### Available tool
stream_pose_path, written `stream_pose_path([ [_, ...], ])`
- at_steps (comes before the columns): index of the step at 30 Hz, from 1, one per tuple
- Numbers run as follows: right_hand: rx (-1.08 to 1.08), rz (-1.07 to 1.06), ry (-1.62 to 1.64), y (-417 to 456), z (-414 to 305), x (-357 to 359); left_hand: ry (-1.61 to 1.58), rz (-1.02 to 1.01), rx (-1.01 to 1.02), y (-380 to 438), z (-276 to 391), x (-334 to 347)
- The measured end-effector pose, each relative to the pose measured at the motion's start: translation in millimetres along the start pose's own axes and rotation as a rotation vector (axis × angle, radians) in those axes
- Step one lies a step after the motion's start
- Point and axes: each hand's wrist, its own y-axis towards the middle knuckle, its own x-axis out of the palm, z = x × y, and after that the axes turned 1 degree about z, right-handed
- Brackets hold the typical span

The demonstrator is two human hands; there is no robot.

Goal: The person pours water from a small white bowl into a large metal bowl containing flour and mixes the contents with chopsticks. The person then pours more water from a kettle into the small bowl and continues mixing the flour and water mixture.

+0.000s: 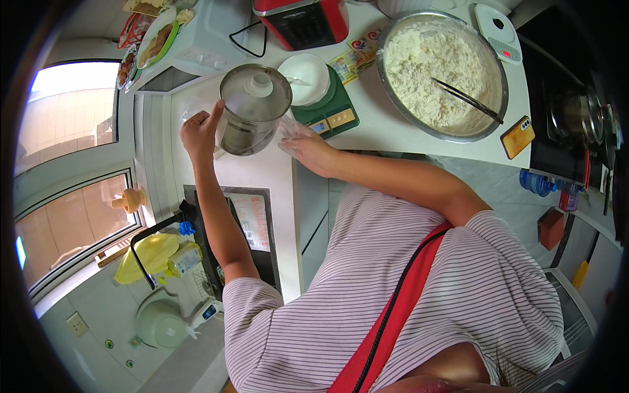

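Observation:
A clear lidded pitcher (249, 110) stands at the left part of the white counter. My left hand (201, 130) is closed round its handle at the left side, thumb up by the lid. On the pitcher's other side is my right hand (309, 150), fingers spread, with thin clear plastic about them; whether it touches the pitcher I cannot tell. Behind my right hand a white bowl (307, 78) rests on a green kitchen scale (339, 110). A large metal bowl (502, 105) of floury, crumbly dough (432, 73) holds a pair of dark chopsticks (467, 100).
A red-and-black appliance (307, 24) and small packets (344, 66) are behind the scale. By the metal bowl lie a smartphone (518, 137) and a white scale (496, 29). The sink (275, 236) with its black faucet (142, 236) is at left, the stove (550, 83) at right.

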Motion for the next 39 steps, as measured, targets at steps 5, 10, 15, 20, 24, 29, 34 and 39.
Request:
stream_pose_path([
  [5, 0.034, -0.024, 0.051, 0, 0, -3, 0.025, -0.013, 0.052, 3, 2, 1],
  [10, -0.015, -0.04, 0.034, -1, 2, -2, 0.03, -0.033, 0.038, 7, 3, 0],
  [15, -0.002, -0.035, 0.024, 2, 5, -3, 0.103, -0.032, 0.084, 7, 11, -2],
  [20, 0.006, -0.047, 0.043, 2, 4, 1, 0.117, -0.047, 0.075, 9, 10, -4],
  [24, -0.006, -0.051, -0.002, 4, 6, -1, 0.137, -0.053, 0.1, 11, 11, -3],
  [29, 0.006, -0.051, -0.012, 3, 3, 2, 0.157, -0.055, 0.11, 13, 13, -4],
  [34, 0.009, -0.046, -0.002, 2, 1, 5, 0.192, -0.066, 0.112, 15, 18, -6],
  [39, 0.002, -0.036, 0.004, 5, 2, 7, 0.221, -0.042, 0.143, 16, 24, -8],
])
